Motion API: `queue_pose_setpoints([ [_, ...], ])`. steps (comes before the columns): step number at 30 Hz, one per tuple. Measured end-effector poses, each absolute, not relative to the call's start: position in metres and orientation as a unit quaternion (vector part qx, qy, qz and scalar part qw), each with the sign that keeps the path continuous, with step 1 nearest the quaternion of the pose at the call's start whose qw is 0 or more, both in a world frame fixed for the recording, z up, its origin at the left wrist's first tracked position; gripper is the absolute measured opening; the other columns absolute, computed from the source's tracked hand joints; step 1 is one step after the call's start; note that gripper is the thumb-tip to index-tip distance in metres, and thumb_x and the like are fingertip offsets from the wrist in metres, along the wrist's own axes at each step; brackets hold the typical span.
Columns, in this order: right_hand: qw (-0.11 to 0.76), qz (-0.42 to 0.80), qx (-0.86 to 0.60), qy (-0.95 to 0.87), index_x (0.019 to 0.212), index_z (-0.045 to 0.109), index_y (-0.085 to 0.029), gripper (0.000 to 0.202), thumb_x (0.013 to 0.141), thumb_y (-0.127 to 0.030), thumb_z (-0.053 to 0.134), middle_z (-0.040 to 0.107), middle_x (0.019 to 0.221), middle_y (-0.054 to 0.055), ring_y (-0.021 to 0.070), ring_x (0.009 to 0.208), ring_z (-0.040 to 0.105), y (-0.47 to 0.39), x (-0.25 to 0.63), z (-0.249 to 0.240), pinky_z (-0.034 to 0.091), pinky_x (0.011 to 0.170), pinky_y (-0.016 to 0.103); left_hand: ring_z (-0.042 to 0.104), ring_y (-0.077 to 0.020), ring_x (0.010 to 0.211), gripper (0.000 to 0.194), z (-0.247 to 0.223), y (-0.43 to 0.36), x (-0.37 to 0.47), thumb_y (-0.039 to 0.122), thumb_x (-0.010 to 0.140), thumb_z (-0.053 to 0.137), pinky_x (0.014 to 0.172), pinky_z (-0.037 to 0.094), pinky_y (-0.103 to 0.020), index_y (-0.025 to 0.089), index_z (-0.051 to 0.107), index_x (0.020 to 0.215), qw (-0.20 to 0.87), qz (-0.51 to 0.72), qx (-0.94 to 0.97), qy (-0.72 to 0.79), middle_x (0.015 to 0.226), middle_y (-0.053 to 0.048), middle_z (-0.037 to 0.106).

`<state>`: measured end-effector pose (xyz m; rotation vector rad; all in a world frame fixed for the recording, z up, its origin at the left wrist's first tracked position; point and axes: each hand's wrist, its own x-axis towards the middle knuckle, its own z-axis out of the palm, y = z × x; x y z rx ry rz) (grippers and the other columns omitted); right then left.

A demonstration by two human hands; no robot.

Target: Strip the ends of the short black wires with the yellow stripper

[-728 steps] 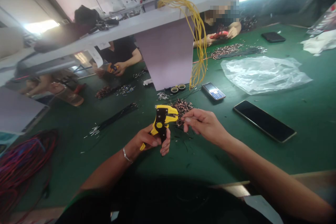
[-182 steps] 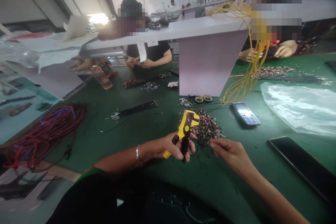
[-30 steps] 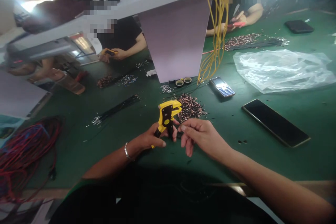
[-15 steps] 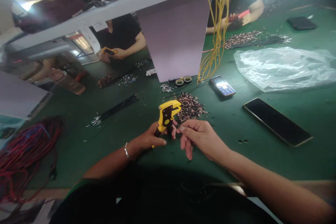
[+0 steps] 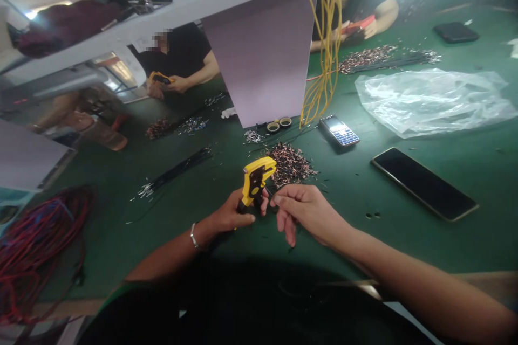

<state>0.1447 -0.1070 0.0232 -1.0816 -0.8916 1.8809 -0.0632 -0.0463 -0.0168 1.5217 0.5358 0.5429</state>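
My left hand (image 5: 238,213) is wrapped round the black handles of a yellow and black wire stripper (image 5: 254,183), whose jaws point up and to the right. Just right of the tool, my right hand (image 5: 297,205) pinches a thin dark wire (image 5: 270,193) between thumb and forefinger, its other fingers curled loosely below. Behind the stripper's jaws lies a heap of short black and copper wire bits (image 5: 293,164). To the left, a bundle of black wires (image 5: 178,170) with pale ends rests on the green table (image 5: 348,248).
Right of the heap lie a keypad phone (image 5: 340,131), a large black phone (image 5: 424,183) and a clear plastic bag (image 5: 433,99). Red cables (image 5: 44,248) lie at far left. Yellow wires (image 5: 327,38) hang beside a panel (image 5: 263,54). Other people work across the table.
The camera view has shifted slightly, moving the table items a little to the left. The stripper's jaws look closer together. Both hands keep their holds.
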Motion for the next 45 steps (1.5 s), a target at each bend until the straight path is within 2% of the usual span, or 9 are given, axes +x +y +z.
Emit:
queue_pose_setpoints([
  [7, 0.378, 0.74, -0.431, -0.352, 0.072, 0.057, -0.019, 0.01, 0.08, -0.025, 0.057, 0.061, 0.046, -0.002, 0.0108, 0.029, 0.055, -0.107, 0.144, 0.026, 0.044, 0.03, 0.019, 0.06, -0.0194, 0.08, 0.04, -0.013, -0.048, -0.063, 0.033, 0.077, 0.073, 0.076, 0.049, -0.033, 0.013, 0.061, 0.11, 0.654, 0.235, 0.673, 0.252, 0.088, -0.008, 0.064],
  [13, 0.379, 0.742, -0.424, -0.355, 0.071, 0.056, -0.02, 0.012, 0.081, -0.027, 0.058, 0.061, 0.046, -0.002, 0.0118, 0.03, 0.056, -0.106, 0.144, 0.022, 0.043, 0.03, 0.021, 0.059, -0.0163, 0.076, 0.033, -0.012, -0.05, -0.062, 0.031, 0.08, 0.073, 0.074, 0.049, -0.03, 0.013, 0.06, 0.104, 0.63, 0.238, 0.687, 0.272, 0.084, -0.006, 0.063],
  [17, 0.38, 0.741, -0.423, -0.357, 0.071, 0.057, -0.02, 0.012, 0.079, -0.029, 0.059, 0.061, 0.046, -0.003, 0.0119, 0.03, 0.056, -0.106, 0.145, 0.021, 0.044, 0.029, 0.021, 0.06, -0.0148, 0.07, 0.03, -0.015, -0.051, -0.061, 0.035, 0.083, 0.071, 0.069, 0.049, -0.028, 0.012, 0.06, 0.098, 0.612, 0.233, 0.69, 0.309, 0.079, -0.005, 0.063],
  [25, 0.385, 0.739, -0.43, -0.347, 0.075, 0.054, -0.02, 0.011, 0.077, -0.029, 0.06, 0.062, 0.046, -0.002, 0.0133, 0.03, 0.056, -0.106, 0.145, 0.019, 0.044, 0.029, 0.022, 0.05, -0.0082, 0.042, 0.028, -0.031, -0.057, -0.065, 0.037, 0.085, 0.071, 0.047, 0.043, -0.022, 0.014, 0.055, 0.087, 0.583, 0.279, 0.658, 0.387, 0.055, 0.003, 0.056],
  [28, 0.383, 0.738, -0.428, -0.355, 0.074, 0.055, -0.019, 0.012, 0.076, -0.03, 0.061, 0.063, 0.047, -0.002, 0.0133, 0.03, 0.056, -0.106, 0.147, 0.018, 0.044, 0.03, 0.023, 0.049, -0.0081, 0.04, 0.028, -0.032, -0.057, -0.064, 0.035, 0.083, 0.073, 0.043, 0.041, -0.021, 0.014, 0.055, 0.086, 0.624, 0.28, 0.627, 0.373, 0.052, 0.004, 0.054],
  [34, 0.401, 0.671, -0.474, -0.405, 0.072, 0.06, -0.018, 0.016, 0.077, -0.033, 0.063, 0.062, 0.048, -0.002, 0.009, 0.03, 0.051, -0.1, 0.159, 0.023, 0.039, 0.031, 0.02, 0.054, -0.0125, 0.048, 0.03, -0.018, -0.051, -0.054, 0.024, 0.071, 0.077, 0.049, 0.049, -0.03, 0.012, 0.058, 0.092, 0.786, 0.274, 0.481, 0.277, 0.061, 0.001, 0.058],
  [39, 0.429, 0.579, -0.523, -0.454, 0.071, 0.065, -0.018, 0.02, 0.078, -0.037, 0.064, 0.061, 0.049, -0.002, 0.0062, 0.03, 0.042, -0.093, 0.17, 0.024, 0.031, 0.032, 0.021, 0.057, -0.0145, 0.056, 0.032, -0.014, -0.047, -0.057, 0.015, 0.068, 0.072, 0.057, 0.049, -0.033, 0.011, 0.06, 0.098, 0.815, 0.264, 0.461, 0.232, 0.072, -0.003, 0.061],
  [43, 0.44, 0.478, -0.532, -0.543, 0.059, 0.064, -0.019, 0.029, 0.082, -0.036, 0.059, 0.059, 0.048, -0.001, 0.009, 0.042, 0.046, -0.089, 0.177, 0.021, 0.039, 0.045, 0.024, 0.059, -0.0172, 0.062, 0.039, -0.015, -0.046, -0.061, 0.015, 0.066, 0.071, 0.061, 0.05, -0.036, 0.011, 0.061, 0.103, 0.837, 0.228, 0.451, 0.21, 0.075, -0.005, 0.062],
  [45, 0.445, 0.446, -0.527, -0.571, 0.063, 0.069, -0.02, 0.026, 0.082, -0.034, 0.059, 0.058, 0.048, -0.001, 0.0121, 0.05, 0.05, -0.088, 0.18, 0.02, 0.044, 0.053, 0.027, 0.059, -0.0184, 0.061, 0.042, -0.014, -0.045, -0.061, 0.017, 0.063, 0.072, 0.061, 0.05, -0.037, 0.011, 0.062, 0.103, 0.857, 0.201, 0.434, 0.192, 0.073, -0.006, 0.062],
])
